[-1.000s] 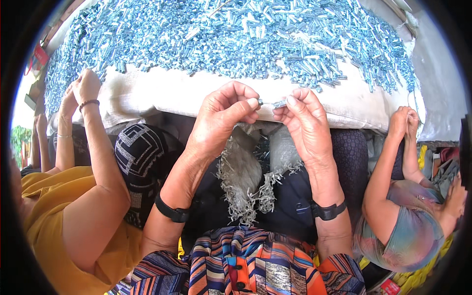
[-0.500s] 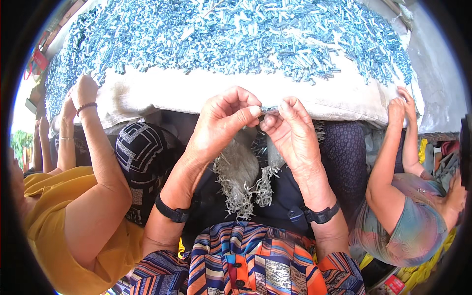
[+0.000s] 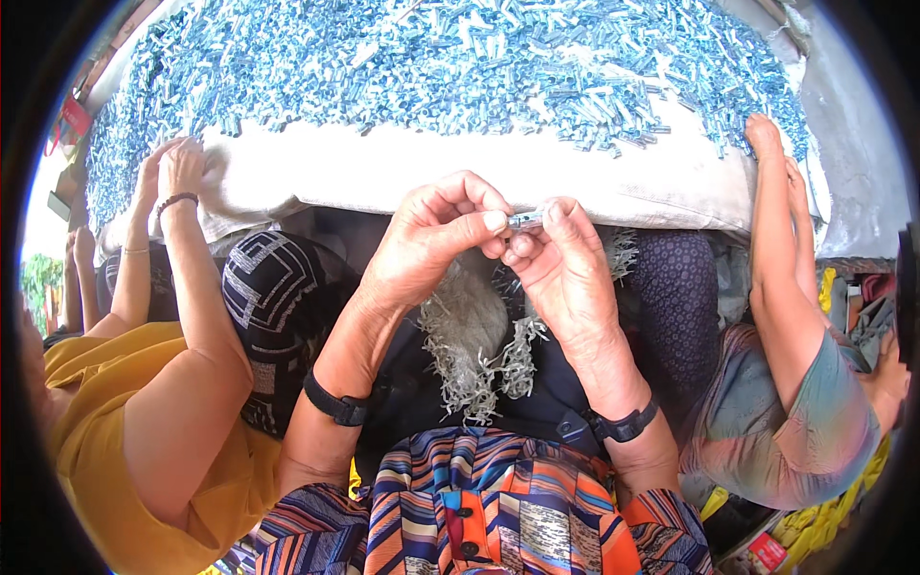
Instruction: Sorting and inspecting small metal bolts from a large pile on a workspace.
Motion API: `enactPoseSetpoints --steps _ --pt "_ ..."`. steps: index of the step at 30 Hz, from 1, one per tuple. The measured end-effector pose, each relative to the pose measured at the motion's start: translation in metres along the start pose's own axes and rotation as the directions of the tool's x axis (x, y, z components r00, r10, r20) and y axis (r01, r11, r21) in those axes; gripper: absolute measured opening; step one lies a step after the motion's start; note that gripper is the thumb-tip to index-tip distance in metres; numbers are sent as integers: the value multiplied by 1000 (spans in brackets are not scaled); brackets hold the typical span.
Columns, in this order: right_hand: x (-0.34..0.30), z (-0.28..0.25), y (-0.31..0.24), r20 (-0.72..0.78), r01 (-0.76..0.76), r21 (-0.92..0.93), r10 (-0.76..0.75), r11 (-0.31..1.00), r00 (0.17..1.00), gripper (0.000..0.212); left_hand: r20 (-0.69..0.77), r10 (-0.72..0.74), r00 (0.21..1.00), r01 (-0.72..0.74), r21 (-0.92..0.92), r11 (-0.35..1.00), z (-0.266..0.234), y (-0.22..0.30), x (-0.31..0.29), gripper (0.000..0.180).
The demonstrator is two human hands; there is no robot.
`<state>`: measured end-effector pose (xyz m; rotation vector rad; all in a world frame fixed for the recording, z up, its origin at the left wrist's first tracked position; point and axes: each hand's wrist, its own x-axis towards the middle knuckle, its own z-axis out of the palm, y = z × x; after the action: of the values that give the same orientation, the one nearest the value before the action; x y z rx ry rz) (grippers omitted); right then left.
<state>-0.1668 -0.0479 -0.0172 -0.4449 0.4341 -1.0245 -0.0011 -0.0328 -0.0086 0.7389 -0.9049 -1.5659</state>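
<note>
Between my two hands, over my lap, is a small shiny pale-blue tube-like piece (image 3: 525,220). My left hand (image 3: 436,230) pinches one end of it between thumb and forefinger. The other end is in the closed fingers of my right hand (image 3: 572,259). What exactly the piece is made of is too small to tell. Beyond my hands, a large heap of similar blue and silvery pieces (image 3: 383,81) covers the far part of a white cloth (image 3: 431,163).
A co-worker in a mustard top (image 3: 125,412) sits at my left, hands at the heap's edge. At my right, another in a multicoloured top (image 3: 776,422) reaches into the heap. Frayed grey woven sacking (image 3: 465,335) lies over my lap.
My hands stay together and have turned slightly, showing more of the piece. The co-worker on the right has stretched an arm farther over the heap; the left one's hands have shifted slightly.
</note>
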Motion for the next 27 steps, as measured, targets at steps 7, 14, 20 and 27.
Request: enactPoseSetpoints --steps 7,14,20,27 --pt "1 -3 -5 44 29 -92 -25 995 999 9 -60 0 998 7 121 993 5 4 2 9" --pt "-1 -1 -7 36 -122 -84 125 989 991 9 63 -77 995 82 -73 994 7 4 -3 10" --pt "-3 -2 -8 85 -164 -63 169 984 982 10 137 -40 990 48 -52 998 1 -2 -7 11" --pt "-1 -12 -36 34 -48 -556 80 830 996 10 -444 376 813 150 785 601 -61 33 1 9"
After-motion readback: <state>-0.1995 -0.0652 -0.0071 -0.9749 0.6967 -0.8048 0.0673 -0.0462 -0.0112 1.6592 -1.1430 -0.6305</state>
